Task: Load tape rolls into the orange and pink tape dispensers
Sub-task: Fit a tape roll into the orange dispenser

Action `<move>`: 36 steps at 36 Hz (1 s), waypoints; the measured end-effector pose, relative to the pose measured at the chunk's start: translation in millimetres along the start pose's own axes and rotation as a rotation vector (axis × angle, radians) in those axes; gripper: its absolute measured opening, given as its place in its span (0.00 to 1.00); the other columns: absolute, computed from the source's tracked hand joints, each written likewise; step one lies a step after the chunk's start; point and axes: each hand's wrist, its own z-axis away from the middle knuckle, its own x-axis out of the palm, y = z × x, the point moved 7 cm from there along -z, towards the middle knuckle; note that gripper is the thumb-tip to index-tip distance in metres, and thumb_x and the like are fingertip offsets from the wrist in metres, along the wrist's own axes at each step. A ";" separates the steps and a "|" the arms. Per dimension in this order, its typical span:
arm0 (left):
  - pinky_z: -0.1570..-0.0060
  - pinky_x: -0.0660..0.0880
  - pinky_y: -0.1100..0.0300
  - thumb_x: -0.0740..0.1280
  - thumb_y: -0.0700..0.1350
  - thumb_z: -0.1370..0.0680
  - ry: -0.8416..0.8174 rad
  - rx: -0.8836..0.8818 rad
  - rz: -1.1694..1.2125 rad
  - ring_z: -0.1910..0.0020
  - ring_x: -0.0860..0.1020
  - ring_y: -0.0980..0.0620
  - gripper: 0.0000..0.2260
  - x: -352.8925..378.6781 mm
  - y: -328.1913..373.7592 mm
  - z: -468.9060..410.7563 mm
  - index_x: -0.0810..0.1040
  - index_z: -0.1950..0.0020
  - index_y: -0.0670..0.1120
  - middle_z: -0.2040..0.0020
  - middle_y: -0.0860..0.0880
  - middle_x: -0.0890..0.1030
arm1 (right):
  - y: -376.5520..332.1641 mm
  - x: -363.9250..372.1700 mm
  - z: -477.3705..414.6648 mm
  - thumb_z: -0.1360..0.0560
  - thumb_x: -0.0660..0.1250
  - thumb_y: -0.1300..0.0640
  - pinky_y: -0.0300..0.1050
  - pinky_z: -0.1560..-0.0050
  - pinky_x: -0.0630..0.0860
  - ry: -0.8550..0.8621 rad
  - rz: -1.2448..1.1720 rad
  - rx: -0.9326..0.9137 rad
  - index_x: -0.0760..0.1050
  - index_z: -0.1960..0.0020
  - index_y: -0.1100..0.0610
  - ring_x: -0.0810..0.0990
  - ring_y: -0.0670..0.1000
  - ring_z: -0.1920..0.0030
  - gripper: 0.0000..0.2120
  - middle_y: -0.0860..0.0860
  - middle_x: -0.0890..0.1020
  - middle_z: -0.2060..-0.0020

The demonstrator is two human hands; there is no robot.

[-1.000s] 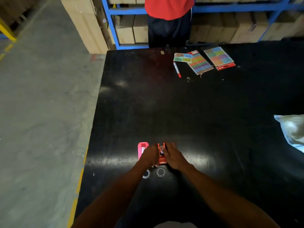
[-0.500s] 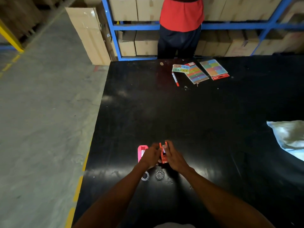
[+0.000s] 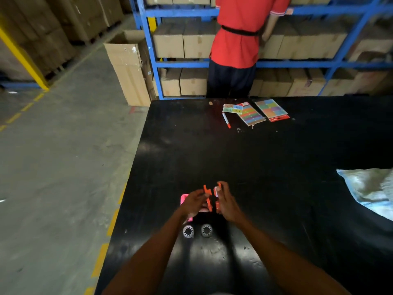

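Observation:
The orange tape dispenser is split into two halves held just above the black table [image 3: 265, 167]. My left hand [image 3: 192, 204] grips the left orange half [image 3: 207, 195]. The right orange half [image 3: 218, 198] is in my right hand [image 3: 227, 204]. A narrow gap separates the two pieces. The pink tape dispenser [image 3: 184, 199] lies on the table, mostly hidden under my left hand. Two small tape rolls [image 3: 188, 231] [image 3: 206, 230] lie flat side by side, nearer to me than the hands.
A white plastic bag [image 3: 370, 192] lies at the table's right edge. Colourful sticker sheets [image 3: 252, 113] and a red-capped marker [image 3: 226, 119] lie at the far side. A person in a red shirt [image 3: 238, 39] stands there at blue shelves of cartons. The table's left edge drops to concrete floor.
The orange dispenser was lifted off the table and pulled apart into two halves, one in each hand. The camera tilted up, showing more of the shelves.

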 end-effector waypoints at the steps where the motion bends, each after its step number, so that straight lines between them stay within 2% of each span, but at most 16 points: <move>1: 0.63 0.80 0.61 0.59 0.40 0.17 0.031 -0.012 -0.002 0.67 0.79 0.54 0.06 -6.0 -0.4 1.9 0.72 0.42 0.41 0.60 0.44 0.78 | 2.0 -6.9 0.2 0.15 0.51 0.48 0.45 0.63 0.74 0.035 -0.032 0.016 0.63 0.31 0.53 0.76 0.49 0.67 0.15 0.52 0.77 0.60; 3: 0.67 0.80 0.64 0.59 0.40 0.17 0.071 -0.031 -0.053 0.70 0.78 0.54 0.07 -18.8 -0.7 4.2 0.71 0.41 0.39 0.62 0.45 0.75 | 7.0 -22.1 -0.8 0.15 0.51 0.49 0.42 0.71 0.72 0.080 -0.042 0.035 0.64 0.32 0.54 0.71 0.48 0.73 0.15 0.51 0.74 0.64; 5: 0.67 0.80 0.63 0.60 0.41 0.17 0.085 -0.046 -0.136 0.67 0.78 0.51 0.10 -27.8 -1.4 5.6 0.72 0.40 0.37 0.62 0.43 0.74 | 10.8 -34.1 0.6 0.15 0.51 0.48 0.39 0.73 0.74 0.086 -0.014 0.043 0.63 0.31 0.51 0.74 0.48 0.71 0.15 0.50 0.75 0.62; 7: 0.61 0.80 0.57 0.63 0.43 0.18 0.111 -0.055 -0.238 0.62 0.78 0.44 0.15 -32.3 -1.5 3.2 0.72 0.37 0.34 0.59 0.39 0.75 | 11.6 -40.7 2.0 0.15 0.52 0.46 0.36 0.70 0.76 0.074 -0.007 0.038 0.63 0.31 0.49 0.78 0.48 0.64 0.15 0.50 0.77 0.56; 9: 0.51 0.81 0.49 0.67 0.46 0.20 0.188 -0.045 -0.411 0.54 0.81 0.40 0.17 -34.8 -0.7 -2.0 0.74 0.37 0.36 0.53 0.35 0.78 | 11.6 -42.9 3.3 0.15 0.53 0.46 0.30 0.71 0.75 0.069 -0.001 0.028 0.63 0.32 0.48 0.79 0.46 0.60 0.14 0.52 0.78 0.51; 11: 0.45 0.79 0.49 0.69 0.50 0.23 0.288 -0.016 -0.606 0.47 0.81 0.39 0.19 -34.7 2.0 -6.3 0.74 0.38 0.39 0.47 0.36 0.81 | 12.0 -42.6 3.4 0.15 0.54 0.46 0.26 0.72 0.72 0.077 0.002 0.021 0.64 0.34 0.48 0.79 0.44 0.61 0.12 0.53 0.78 0.51; 14: 0.44 0.74 0.51 0.69 0.54 0.24 0.378 0.017 -0.820 0.42 0.79 0.39 0.22 -27.9 3.0 -10.8 0.73 0.38 0.40 0.43 0.38 0.81 | 18.0 -38.1 3.3 0.16 0.54 0.46 0.31 0.67 0.74 0.061 0.007 0.028 0.64 0.34 0.47 0.80 0.45 0.59 0.12 0.53 0.79 0.49; 17: 0.46 0.75 0.48 0.69 0.54 0.25 0.397 0.020 -0.920 0.42 0.79 0.37 0.22 -18.9 -2.3 -16.3 0.70 0.38 0.42 0.43 0.38 0.81 | 27.5 -38.0 4.7 0.16 0.53 0.46 0.31 0.65 0.72 0.049 0.018 0.037 0.63 0.34 0.46 0.80 0.46 0.55 0.12 0.53 0.79 0.46; 21: 0.49 0.76 0.49 0.67 0.51 0.23 0.378 0.011 -1.036 0.44 0.80 0.37 0.21 -7.1 -9.3 -29.6 0.67 0.36 0.42 0.44 0.39 0.82 | 43.5 -42.0 5.1 0.17 0.52 0.40 0.43 0.50 0.72 0.026 0.044 0.069 0.62 0.33 0.42 0.80 0.51 0.47 0.14 0.50 0.78 0.42; 24: 0.48 0.77 0.47 0.67 0.52 0.23 0.385 -0.028 -1.090 0.44 0.80 0.37 0.21 -1.9 -13.6 -43.2 0.68 0.36 0.42 0.43 0.38 0.81 | 54.7 -44.5 0.8 0.17 0.52 0.40 0.47 0.42 0.72 0.016 0.051 0.099 0.61 0.30 0.43 0.78 0.51 0.42 0.18 0.48 0.77 0.39; 26: 0.48 0.77 0.47 0.68 0.51 0.24 0.393 -0.055 -1.103 0.43 0.80 0.37 0.20 -1.7 -15.5 -51.4 0.69 0.37 0.41 0.43 0.39 0.81 | 57.6 -45.5 -1.4 0.17 0.52 0.41 0.42 0.44 0.70 0.023 0.043 0.095 0.62 0.31 0.43 0.78 0.45 0.43 0.16 0.46 0.76 0.40; 28: 0.48 0.77 0.47 0.68 0.48 0.24 0.390 -0.080 -1.124 0.43 0.80 0.37 0.19 -2.8 -18.7 -58.9 0.69 0.38 0.42 0.43 0.39 0.81 | 59.2 -45.2 -3.7 0.17 0.53 0.42 0.32 0.48 0.69 0.026 0.037 0.075 0.63 0.34 0.41 0.77 0.34 0.47 0.12 0.44 0.76 0.43; 30: 0.47 0.78 0.47 0.66 0.47 0.23 0.388 -0.109 -1.159 0.42 0.80 0.38 0.17 -4.2 -22.0 -66.4 0.69 0.38 0.41 0.42 0.39 0.81 | 59.8 -43.1 -7.5 0.17 0.53 0.42 0.28 0.50 0.68 0.013 0.048 0.076 0.64 0.35 0.41 0.76 0.30 0.48 0.11 0.43 0.76 0.44; 32: 0.46 0.77 0.47 0.65 0.47 0.21 0.380 -0.149 -1.175 0.41 0.80 0.38 0.16 -6.0 -27.3 -73.6 0.69 0.37 0.41 0.41 0.39 0.81 | 62.9 -38.7 -12.3 0.17 0.53 0.42 0.33 0.47 0.71 -0.002 0.034 0.098 0.64 0.34 0.43 0.77 0.37 0.46 0.14 0.45 0.77 0.43; 34: 0.45 0.78 0.47 0.64 0.45 0.21 0.367 -0.162 -1.192 0.41 0.80 0.38 0.15 -6.3 -29.1 -77.1 0.70 0.36 0.41 0.41 0.40 0.81 | 63.3 -35.2 -15.2 0.17 0.53 0.40 0.43 0.40 0.74 -0.012 0.017 0.115 0.65 0.31 0.45 0.78 0.47 0.42 0.17 0.48 0.77 0.40; 36: 0.46 0.78 0.48 0.63 0.45 0.20 0.356 -0.169 -1.201 0.41 0.80 0.39 0.14 -6.5 -29.7 -81.9 0.70 0.36 0.41 0.41 0.40 0.81 | 64.6 -30.7 -19.1 0.18 0.52 0.38 0.50 0.36 0.74 -0.028 0.015 0.137 0.64 0.30 0.45 0.78 0.50 0.40 0.19 0.49 0.77 0.38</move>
